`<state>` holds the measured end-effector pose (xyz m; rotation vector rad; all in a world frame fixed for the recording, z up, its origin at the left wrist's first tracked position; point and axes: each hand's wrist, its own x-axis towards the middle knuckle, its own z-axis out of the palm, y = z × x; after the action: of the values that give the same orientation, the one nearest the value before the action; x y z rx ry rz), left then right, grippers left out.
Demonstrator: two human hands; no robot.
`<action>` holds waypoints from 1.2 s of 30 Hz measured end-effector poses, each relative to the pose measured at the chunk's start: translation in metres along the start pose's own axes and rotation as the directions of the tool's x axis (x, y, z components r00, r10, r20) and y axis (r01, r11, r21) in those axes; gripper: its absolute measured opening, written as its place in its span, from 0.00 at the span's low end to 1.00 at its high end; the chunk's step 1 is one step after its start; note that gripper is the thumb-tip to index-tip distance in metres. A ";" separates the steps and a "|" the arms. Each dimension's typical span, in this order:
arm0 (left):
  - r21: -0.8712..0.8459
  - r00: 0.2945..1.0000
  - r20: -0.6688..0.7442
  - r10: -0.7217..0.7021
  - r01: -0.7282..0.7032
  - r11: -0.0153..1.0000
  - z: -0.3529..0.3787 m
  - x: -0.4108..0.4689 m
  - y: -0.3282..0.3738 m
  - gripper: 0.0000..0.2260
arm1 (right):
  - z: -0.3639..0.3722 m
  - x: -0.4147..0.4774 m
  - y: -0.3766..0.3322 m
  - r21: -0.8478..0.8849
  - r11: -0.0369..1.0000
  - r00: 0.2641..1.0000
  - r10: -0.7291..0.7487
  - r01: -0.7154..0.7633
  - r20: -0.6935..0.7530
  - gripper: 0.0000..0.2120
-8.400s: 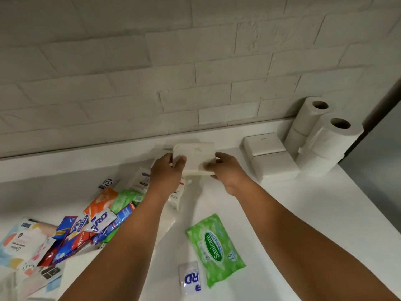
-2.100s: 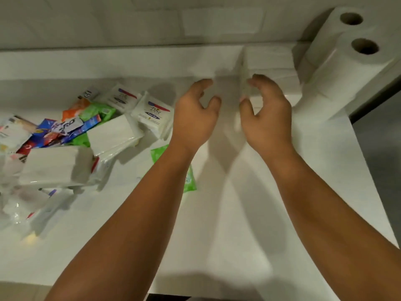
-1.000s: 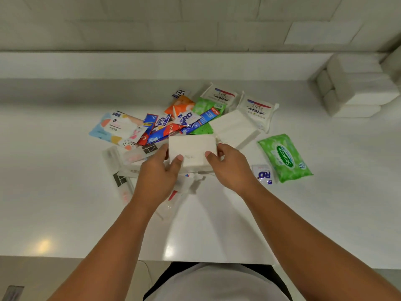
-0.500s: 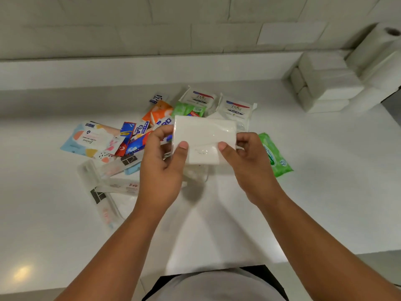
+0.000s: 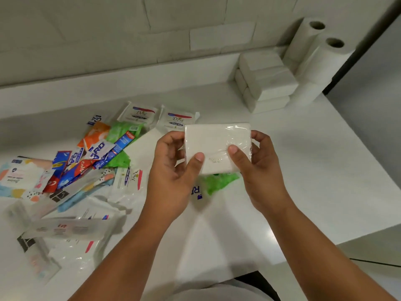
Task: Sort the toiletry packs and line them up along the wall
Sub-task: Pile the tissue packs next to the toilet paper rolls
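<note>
A plain white tissue pack (image 5: 217, 141) in clear wrap is held up above the counter. My left hand (image 5: 173, 170) grips its left edge and my right hand (image 5: 258, 166) grips its right edge, thumbs on the front face. A stack of white tissue packs (image 5: 265, 80) stands by the wall at the right. Two Dove packs (image 5: 178, 120) lie behind the held pack. A green wipes pack (image 5: 221, 181) shows partly beneath my hands.
A loose heap of sachets, toothpaste packs (image 5: 121, 146) and clear-wrapped items (image 5: 65, 230) covers the counter's left side. Two paper rolls (image 5: 319, 55) stand in the far right corner. The white counter (image 5: 314, 170) ends at a right edge and a near edge.
Both hands picked a white tissue pack from the heap and have lifted it up and to the right. The view has swung right, bringing the stack and rolls closer.
</note>
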<state>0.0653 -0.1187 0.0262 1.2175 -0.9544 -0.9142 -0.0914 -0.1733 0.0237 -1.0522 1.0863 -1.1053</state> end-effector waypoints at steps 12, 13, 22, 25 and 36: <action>-0.018 0.994 -0.109 0.028 -0.031 0.999 0.165 0.075 -0.022 0.18 | -0.118 0.105 -0.040 -0.074 0.994 0.988 -0.086 0.077 -0.130 0.15; -0.021 0.991 -0.132 0.031 -0.034 0.999 0.175 0.083 -0.023 0.18 | -0.123 0.114 -0.042 -0.085 0.994 0.987 -0.082 0.071 -0.140 0.13; 0.123 0.952 -0.272 0.138 -0.108 0.987 0.232 0.196 -0.033 0.13 | -0.146 0.225 -0.081 -0.291 0.945 0.979 -0.180 0.147 -0.090 0.09; 0.295 0.946 -0.278 0.168 -0.082 0.952 0.236 0.238 -0.034 0.10 | -0.144 0.261 -0.089 -0.348 0.920 0.979 -0.203 0.180 -0.031 0.11; 0.428 0.946 -0.323 0.019 0.128 0.895 0.253 0.324 -0.062 0.14 | -0.128 0.359 -0.070 -0.524 0.837 0.985 -0.172 0.157 0.021 0.10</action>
<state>-0.0661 -0.5127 0.0186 1.7329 -0.8919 -0.5236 -0.1867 -0.5491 0.0283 -1.5925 1.3831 -0.9756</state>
